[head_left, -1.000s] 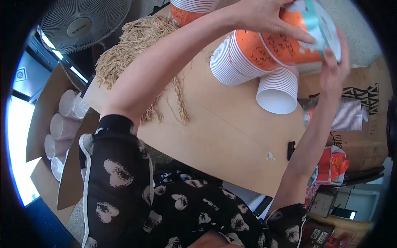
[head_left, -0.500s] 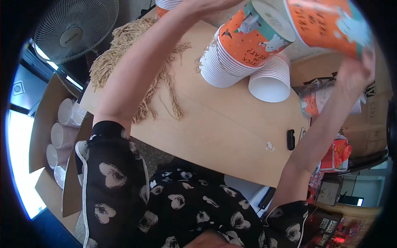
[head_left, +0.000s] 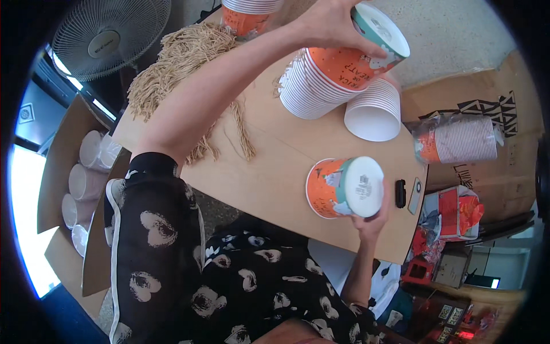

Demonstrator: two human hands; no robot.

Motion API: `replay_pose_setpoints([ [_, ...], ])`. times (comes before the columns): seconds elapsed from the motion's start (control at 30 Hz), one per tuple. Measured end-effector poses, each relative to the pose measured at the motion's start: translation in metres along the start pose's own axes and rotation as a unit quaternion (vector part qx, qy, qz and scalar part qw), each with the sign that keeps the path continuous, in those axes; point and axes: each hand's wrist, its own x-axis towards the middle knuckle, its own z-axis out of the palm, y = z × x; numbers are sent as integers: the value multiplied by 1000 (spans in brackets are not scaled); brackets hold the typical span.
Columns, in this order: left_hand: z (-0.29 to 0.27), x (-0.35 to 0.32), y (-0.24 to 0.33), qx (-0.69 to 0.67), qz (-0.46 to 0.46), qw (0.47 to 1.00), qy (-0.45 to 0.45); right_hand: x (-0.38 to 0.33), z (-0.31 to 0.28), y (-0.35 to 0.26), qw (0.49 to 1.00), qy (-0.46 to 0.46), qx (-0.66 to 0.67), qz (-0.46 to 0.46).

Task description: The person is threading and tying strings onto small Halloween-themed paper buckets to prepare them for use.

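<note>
In my right hand (head_left: 372,221) is an orange paper bucket (head_left: 326,192), turned upside down so its white base with a green band faces up. It is at the near middle of the table, and my fingers wrap the base's right side. Farther back my left hand (head_left: 338,26) grips the top orange bucket (head_left: 346,66) of a tall nested stack, thumb along its side. Below that bucket show the white rims of the nested stack (head_left: 303,89). A second stack (head_left: 375,114) lies beside it, its white open mouth toward me.
Tan strings (head_left: 177,63) lie heaped at the table's far left, near another bucket stack (head_left: 249,17). A cardboard box (head_left: 54,149) at left holds wrapped white tubs. A black object (head_left: 400,194) lies near the right edge, before a plastic-wrapped bucket stack (head_left: 464,140). A fan (head_left: 106,43) stands far left.
My right hand has brought its bucket from the upper right down to the near table, turning its base up. My left hand has come into view on the stack's top bucket.
</note>
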Motion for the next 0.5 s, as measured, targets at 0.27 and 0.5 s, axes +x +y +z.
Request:
replay_pose_setpoints([
  [0.27, -31, 22, 33, -138, 22, 990, 26, -5, -4, 0, 1000, -28, 0, 8],
  [0.5, -48, 12, 82, -183, 21, 981, 62, 86, -8, -76, 954, 28, -243, -171],
])
